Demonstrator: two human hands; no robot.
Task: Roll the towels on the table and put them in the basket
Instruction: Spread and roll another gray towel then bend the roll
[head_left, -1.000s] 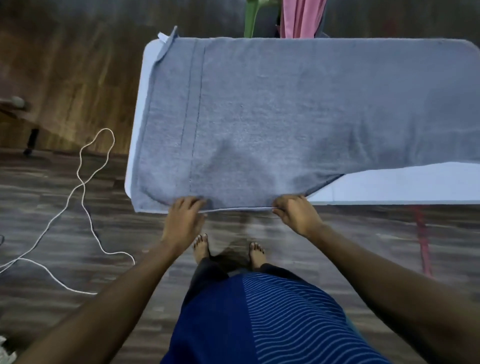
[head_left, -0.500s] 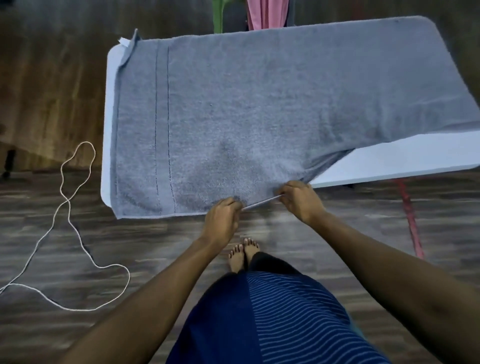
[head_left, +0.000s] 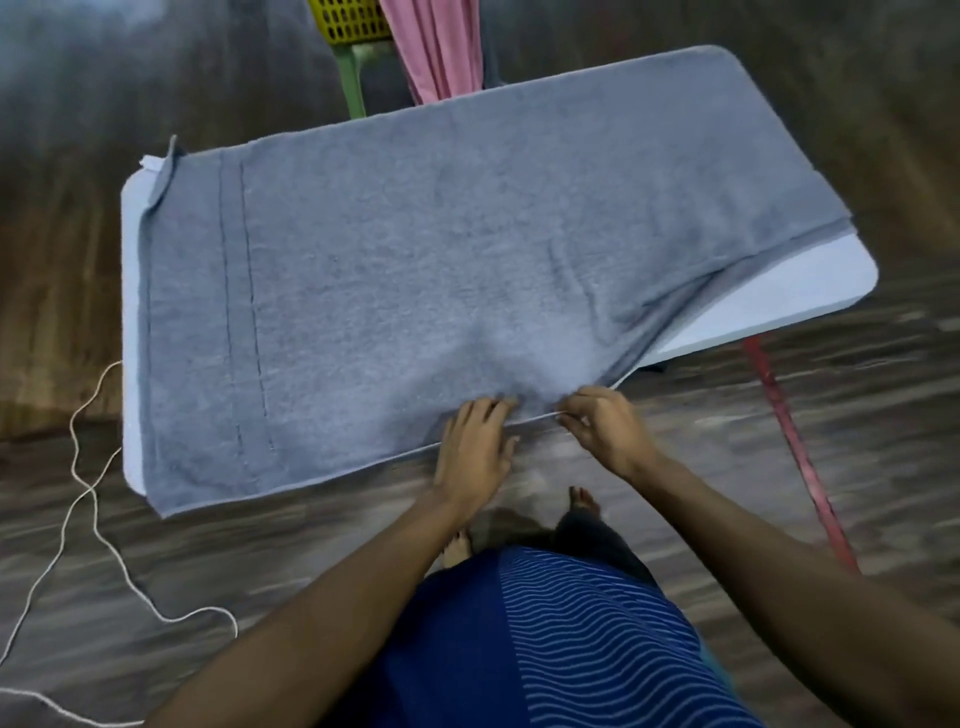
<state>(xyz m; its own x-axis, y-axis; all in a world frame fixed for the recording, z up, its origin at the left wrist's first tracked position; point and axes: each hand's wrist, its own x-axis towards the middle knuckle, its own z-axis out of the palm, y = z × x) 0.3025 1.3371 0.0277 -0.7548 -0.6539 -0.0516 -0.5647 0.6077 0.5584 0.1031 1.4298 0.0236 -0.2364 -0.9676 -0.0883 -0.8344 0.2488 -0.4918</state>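
Blue wavy-striped garment (head_left: 571, 649) fills the bottom centre; bare feet (head_left: 582, 501) just past it on the wood-look floor (head_left: 260, 545); both forearms reach fwd to the counter's near edge. Left grip (head_left: 470, 452) lies w/ fingers straight and slightly spread, tips resting on the near hem of the grey towel (head_left: 415, 291), thumb out to the side, off the edge; right grip (head_left: 608, 431) just beside it, fingers curled, pinching that same hem btwn thumb and fingertips; the two are close, apart.

Towel lies spread over nearly the whole counter (head_left: 779, 301); two dark stitched lines cross it near the L end; small corner flipped up at far L; thin pale strip of counter shows along that side. On the R, the towel's near edge runs diagonally away from the right grip, wrinkles fanning out, leaving a bare pale corner.

White cord (head_left: 88, 493) loops on the floor at L; red pole (head_left: 795, 452) slants down from under the R corner.

Past the far edge: green leg (head_left: 355, 78); yellow perforated basket (head_left: 348, 21) above it at top of frame, well apart from the towel; pink cloth (head_left: 441, 52) hangs just beside it.
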